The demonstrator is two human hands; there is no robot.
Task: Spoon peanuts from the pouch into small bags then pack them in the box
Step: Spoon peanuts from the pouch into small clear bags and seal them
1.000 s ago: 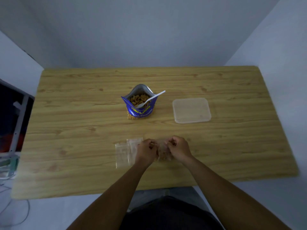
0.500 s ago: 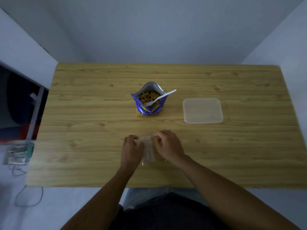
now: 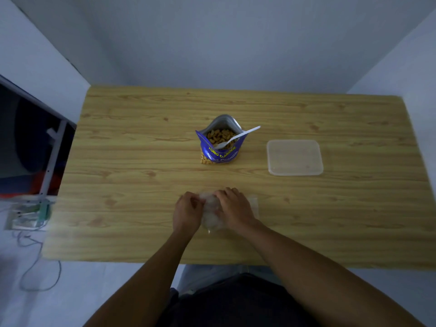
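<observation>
Far to the left of the fingers, off the bench (image 3: 132,175), grey cables (image 3: 35,256) loop on the floor below a white frame (image 3: 53,159); the dark area behind the frame is too dim to read.

The left hand (image 3: 187,214) lies knuckles up near the bench's front edge, its fingers (image 3: 188,199) curled in and pinching the left side of a clear small bag (image 3: 211,217). The bag sits between the two hands, crumpled and cloudy; what it contains cannot be made out.

Beyond the fingers stands the blue pouch (image 3: 219,152), open at the top, with "TONG GARDEN" in yellow across its front. The pale line beneath reads partly as "Peanuts", its first word unclear. Peanuts (image 3: 218,135) show in the mouth, and a white spoon (image 3: 238,136) rests in them, handle leaning right.

The right hand (image 3: 236,208) covers the bag's right side, fingers (image 3: 227,193) bent over its top edge and gripping it; the fingertips are hidden. More clear plastic (image 3: 254,204) pokes out just right of this hand.

Beyond and right of the fingers sits the clear box (image 3: 295,158), well apart from the pouch.
</observation>
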